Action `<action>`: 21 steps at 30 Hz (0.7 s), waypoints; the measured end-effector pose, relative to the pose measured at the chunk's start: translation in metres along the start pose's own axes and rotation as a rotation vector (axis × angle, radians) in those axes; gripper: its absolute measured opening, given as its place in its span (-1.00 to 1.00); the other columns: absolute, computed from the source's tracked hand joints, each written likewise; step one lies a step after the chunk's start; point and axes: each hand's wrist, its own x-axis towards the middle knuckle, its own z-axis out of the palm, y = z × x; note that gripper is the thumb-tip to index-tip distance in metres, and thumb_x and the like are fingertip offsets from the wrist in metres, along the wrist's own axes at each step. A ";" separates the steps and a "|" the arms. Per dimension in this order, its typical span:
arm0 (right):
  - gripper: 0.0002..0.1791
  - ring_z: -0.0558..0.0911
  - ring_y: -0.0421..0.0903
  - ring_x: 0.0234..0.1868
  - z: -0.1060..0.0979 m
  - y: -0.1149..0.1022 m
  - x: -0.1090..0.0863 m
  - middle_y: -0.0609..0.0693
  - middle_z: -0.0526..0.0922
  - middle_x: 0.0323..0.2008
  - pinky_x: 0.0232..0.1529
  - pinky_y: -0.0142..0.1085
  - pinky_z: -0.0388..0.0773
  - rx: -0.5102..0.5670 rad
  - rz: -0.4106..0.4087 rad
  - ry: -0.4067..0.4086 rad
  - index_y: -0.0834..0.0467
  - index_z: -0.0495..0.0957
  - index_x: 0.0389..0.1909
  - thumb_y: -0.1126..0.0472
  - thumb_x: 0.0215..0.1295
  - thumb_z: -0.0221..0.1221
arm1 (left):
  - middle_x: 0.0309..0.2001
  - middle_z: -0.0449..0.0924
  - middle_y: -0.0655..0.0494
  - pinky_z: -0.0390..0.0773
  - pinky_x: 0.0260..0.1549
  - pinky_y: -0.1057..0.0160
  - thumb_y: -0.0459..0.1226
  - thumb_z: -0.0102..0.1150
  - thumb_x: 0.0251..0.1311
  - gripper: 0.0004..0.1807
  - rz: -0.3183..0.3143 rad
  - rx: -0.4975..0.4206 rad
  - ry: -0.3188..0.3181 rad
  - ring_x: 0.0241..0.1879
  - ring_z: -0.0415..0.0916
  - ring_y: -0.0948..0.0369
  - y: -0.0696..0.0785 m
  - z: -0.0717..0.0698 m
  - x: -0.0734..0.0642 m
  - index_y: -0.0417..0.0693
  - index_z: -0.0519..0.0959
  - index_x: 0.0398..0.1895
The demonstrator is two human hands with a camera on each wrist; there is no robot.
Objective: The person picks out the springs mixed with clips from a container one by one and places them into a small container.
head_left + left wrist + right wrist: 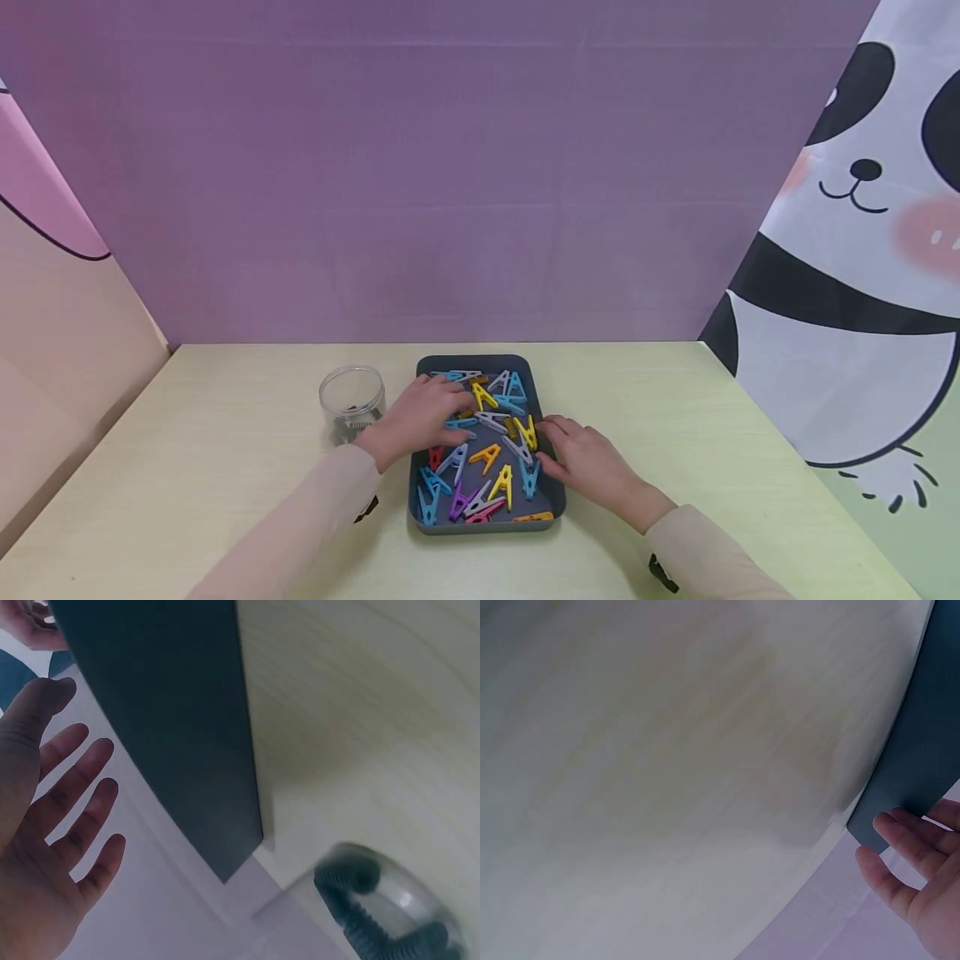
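A dark grey tray (pixel 487 527) holds several plastic clips (pixel 501 483) shaped like small clothes pegs, in blue, yellow, orange, purple, white and red. My left hand (pixel 423 417) reaches over the tray's left side, above the clips, and hides some of them. In the left wrist view the left hand's fingers (pixel 90 814) are spread and loosely bent, with nothing between them. At the tray's right side is my right hand (pixel 588 458), its fingertips right at the rim. The right wrist view shows that hand's fingers (pixel 911 844) relaxed against the tray's outer wall (pixel 919 727).
A clear round jar (pixel 351 392) stands left of the tray, close by the left wrist, with a dark green ribbed thing (pixel 360 915) inside. The pale wooden table (pixel 247 433) ends at a purple backdrop (pixel 450 208). A panda print (pixel 862 250) hangs at the right.
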 end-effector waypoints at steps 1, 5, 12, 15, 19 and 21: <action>-0.56 0.57 -0.06 -0.09 0.000 0.000 0.000 0.06 0.56 -0.06 -0.18 -0.19 0.56 0.000 -0.002 0.001 0.19 0.49 -0.04 0.01 0.14 0.17 | -0.08 0.59 0.24 0.36 -0.04 0.10 0.04 0.22 0.03 -0.60 0.002 -0.002 -0.005 -0.07 0.43 0.18 0.001 0.001 0.002 0.13 0.57 -0.07; -0.56 0.58 -0.06 -0.09 -0.001 0.000 0.000 0.06 0.56 -0.06 -0.18 -0.19 0.56 0.005 -0.003 0.001 0.19 0.49 -0.04 0.01 0.14 0.18 | -0.05 0.58 0.25 0.35 0.05 0.05 0.04 0.22 0.03 -0.58 -0.003 0.011 -0.035 0.00 0.44 0.17 0.007 0.005 0.008 0.17 0.56 -0.02; -0.56 0.57 -0.07 -0.10 -0.002 -0.001 0.000 0.06 0.56 -0.06 -0.20 -0.20 0.56 -0.001 0.001 -0.009 0.19 0.48 -0.04 0.01 0.14 0.18 | -0.06 0.57 0.28 0.36 0.06 0.06 0.05 0.23 0.02 -0.57 -0.003 0.066 -0.082 -0.01 0.43 0.20 0.016 0.007 0.020 0.21 0.53 0.00; -0.56 0.57 -0.08 -0.09 -0.002 0.000 0.000 0.05 0.55 -0.06 -0.20 -0.20 0.56 -0.005 0.003 -0.012 0.19 0.48 -0.03 0.01 0.14 0.18 | -0.05 0.57 0.29 0.34 0.09 0.03 0.04 0.22 0.03 -0.58 0.005 0.066 -0.094 -0.01 0.42 0.20 0.020 0.005 0.025 0.21 0.54 -0.01; -0.55 0.57 -0.07 -0.08 -0.002 -0.001 0.000 0.06 0.55 -0.05 -0.20 -0.20 0.57 -0.005 0.004 -0.010 0.18 0.48 -0.02 0.00 0.14 0.17 | -0.05 0.57 0.28 0.30 0.15 -0.03 0.02 0.22 0.04 -0.60 0.020 0.074 -0.099 0.02 0.42 0.18 0.023 0.006 0.031 0.21 0.55 -0.02; -0.56 0.57 -0.07 -0.08 -0.002 -0.001 0.000 0.06 0.56 -0.05 -0.20 -0.20 0.57 -0.008 0.002 -0.006 0.18 0.48 -0.03 0.00 0.14 0.18 | -0.07 0.58 0.28 0.30 0.15 -0.02 0.02 0.23 0.03 -0.61 0.034 0.091 -0.094 0.03 0.42 0.17 0.024 0.007 0.033 0.21 0.55 -0.03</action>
